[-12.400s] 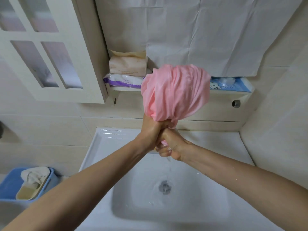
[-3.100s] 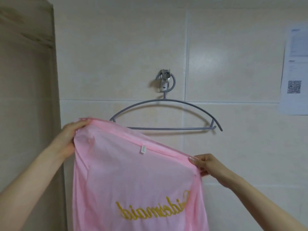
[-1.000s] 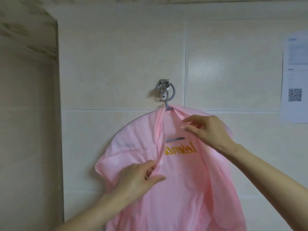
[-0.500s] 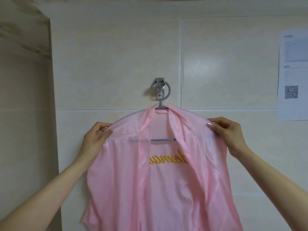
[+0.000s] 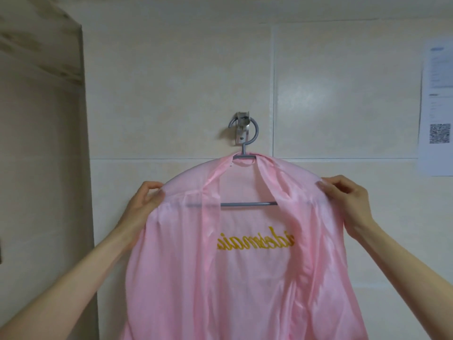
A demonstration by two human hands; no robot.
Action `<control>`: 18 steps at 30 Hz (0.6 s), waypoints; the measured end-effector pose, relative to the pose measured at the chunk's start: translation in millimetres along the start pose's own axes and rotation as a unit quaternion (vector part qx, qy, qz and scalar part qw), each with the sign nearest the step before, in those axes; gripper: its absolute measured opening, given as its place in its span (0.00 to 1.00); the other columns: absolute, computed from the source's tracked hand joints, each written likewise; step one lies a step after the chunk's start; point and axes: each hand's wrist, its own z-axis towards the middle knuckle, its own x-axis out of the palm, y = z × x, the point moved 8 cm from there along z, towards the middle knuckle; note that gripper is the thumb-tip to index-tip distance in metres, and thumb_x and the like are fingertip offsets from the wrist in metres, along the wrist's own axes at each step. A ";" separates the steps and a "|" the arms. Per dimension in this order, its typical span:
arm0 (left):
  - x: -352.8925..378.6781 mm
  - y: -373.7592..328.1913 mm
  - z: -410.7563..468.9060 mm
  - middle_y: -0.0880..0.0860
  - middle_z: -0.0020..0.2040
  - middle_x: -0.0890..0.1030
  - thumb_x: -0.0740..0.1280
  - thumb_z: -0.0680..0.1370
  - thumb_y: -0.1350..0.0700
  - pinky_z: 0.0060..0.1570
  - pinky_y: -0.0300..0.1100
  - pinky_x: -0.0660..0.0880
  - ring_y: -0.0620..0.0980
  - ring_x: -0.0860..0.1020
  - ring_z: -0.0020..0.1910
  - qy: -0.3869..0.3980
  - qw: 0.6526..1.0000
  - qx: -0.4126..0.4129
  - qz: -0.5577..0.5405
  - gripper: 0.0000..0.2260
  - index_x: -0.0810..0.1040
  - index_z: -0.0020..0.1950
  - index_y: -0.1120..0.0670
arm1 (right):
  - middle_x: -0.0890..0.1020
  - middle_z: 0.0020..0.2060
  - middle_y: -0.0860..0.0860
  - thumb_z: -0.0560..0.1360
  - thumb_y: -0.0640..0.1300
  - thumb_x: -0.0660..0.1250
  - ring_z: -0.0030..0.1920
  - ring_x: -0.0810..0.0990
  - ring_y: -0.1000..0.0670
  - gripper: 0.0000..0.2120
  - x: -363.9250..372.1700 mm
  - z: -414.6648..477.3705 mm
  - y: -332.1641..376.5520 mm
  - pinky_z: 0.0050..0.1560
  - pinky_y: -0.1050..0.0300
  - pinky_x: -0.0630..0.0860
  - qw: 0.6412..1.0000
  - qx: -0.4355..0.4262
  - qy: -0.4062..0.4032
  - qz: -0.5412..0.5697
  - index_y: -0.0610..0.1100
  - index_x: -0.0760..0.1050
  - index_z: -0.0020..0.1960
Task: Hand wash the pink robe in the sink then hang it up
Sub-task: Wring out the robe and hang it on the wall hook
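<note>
The pink robe (image 5: 245, 278) hangs open-fronted on a grey hanger (image 5: 247, 204), whose hook loops over a metal wall hook (image 5: 242, 130) on the tiled wall. Yellow lettering shows reversed through the back of the robe. My left hand (image 5: 144, 201) pinches the fabric at the robe's left shoulder. At the right shoulder, my right hand (image 5: 348, 195) pinches the fabric in the same way. Both shoulders lie over the hanger's ends. The robe's lower part runs out of view below.
A beige tiled wall (image 5: 171, 94) fills the background. A wooden door frame or cabinet side (image 5: 41, 143) stands at the left. A printed paper sheet with a QR code (image 5: 436, 111) is stuck to the wall at the right.
Both hands still hold the robe's shoulders on the hanger. The shoulders sit slightly wider and smoother over the hanger than half a second ago; one second ago my hands were at the collar and front.
</note>
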 end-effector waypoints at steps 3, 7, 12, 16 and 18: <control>-9.8 -15.2 3.5 0.43 0.33 0.78 0.65 0.77 0.62 0.39 0.28 0.68 0.40 0.74 0.36 -0.048 0.997 0.056 0.029 0.05 0.75 0.41 0.57 | 0.82 0.29 0.53 0.68 0.33 0.72 0.31 0.78 0.57 0.11 -0.6 5.3 1.9 0.32 0.68 0.73 1.000 0.019 -0.006 0.021 0.43 0.80 0.30; -14.9 -32.8 4.5 0.56 0.32 0.64 0.63 0.79 0.58 0.33 0.38 0.59 0.46 0.64 0.32 -0.064 0.990 0.095 0.078 0.14 0.68 0.35 0.60 | 0.78 0.23 0.53 0.71 0.33 0.69 0.27 0.74 0.55 0.15 -2.2 15.0 -3.5 0.27 0.69 0.69 0.998 0.065 -0.004 -0.003 0.42 0.78 0.27; -10.5 1.1 10.7 0.54 0.38 0.82 0.62 0.79 0.58 0.38 0.37 0.76 0.49 0.80 0.36 -0.006 0.991 -0.128 -0.048 0.12 0.80 0.41 0.61 | 0.75 0.31 0.44 0.77 0.28 0.54 0.27 0.75 0.50 0.10 -3.3 14.1 -42.2 0.23 0.65 0.71 0.946 0.313 0.075 -0.047 0.27 0.74 0.45; -3.1 27.9 -2.2 0.52 0.31 0.82 0.56 0.79 0.63 0.29 0.34 0.76 0.46 0.80 0.28 0.073 0.951 -0.290 -0.073 0.12 0.79 0.43 0.61 | 0.79 0.46 0.39 0.79 0.31 0.54 0.43 0.79 0.44 0.13 -1.3 5.8 -50.6 0.38 0.56 0.80 0.915 0.377 0.136 -0.041 0.29 0.72 0.59; -6.0 29.6 -4.0 0.54 0.32 0.82 0.56 0.79 0.64 0.31 0.36 0.77 0.46 0.81 0.29 0.095 0.946 -0.310 -0.026 0.11 0.78 0.46 0.62 | 0.81 0.49 0.42 0.79 0.33 0.57 0.44 0.81 0.47 0.11 1.6 9.1 -42.5 0.39 0.56 0.80 0.926 0.346 0.146 -0.034 0.35 0.76 0.56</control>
